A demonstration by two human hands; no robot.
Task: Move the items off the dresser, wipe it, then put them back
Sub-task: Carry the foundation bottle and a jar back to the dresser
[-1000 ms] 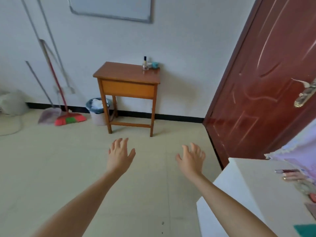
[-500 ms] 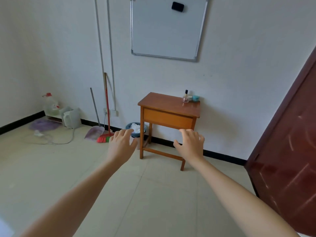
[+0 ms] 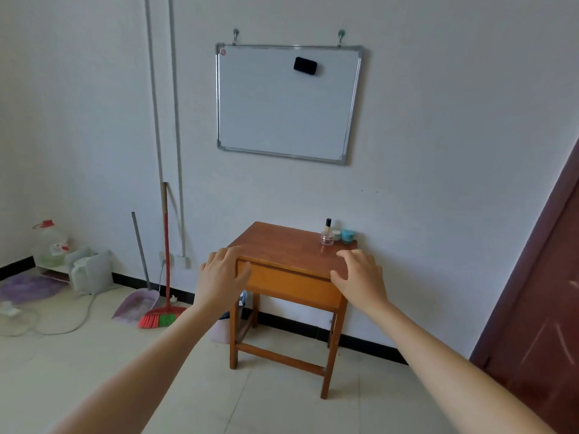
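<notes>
RISK: slim glass bottle (image 3: 327, 234) looks tippy, crowded beside white jar (image 3: 336, 234) and teal jar (image 3: 347, 236) at the table's (image 3: 282, 250) 1 o'clock corner; a hasty grab may topple it | HANDS: left hand (image 3: 221, 277), right hand (image 3: 360, 277) spread wide, empty, raised toward table | SURFACE: glossy wood, likely slick | ROOM: jug (image 3: 50, 242) 9 o'clock, broom (image 3: 165, 264) 10, whiteboard (image 3: 288, 101) 12, door (image 3: 539, 296) 3

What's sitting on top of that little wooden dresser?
On the dresser, at the back right corner: a small glass bottle with a dark cap, a teal jar, and a pale jar half hidden behind the bottle. The left hand and right hand cover the top's front corners.
</notes>
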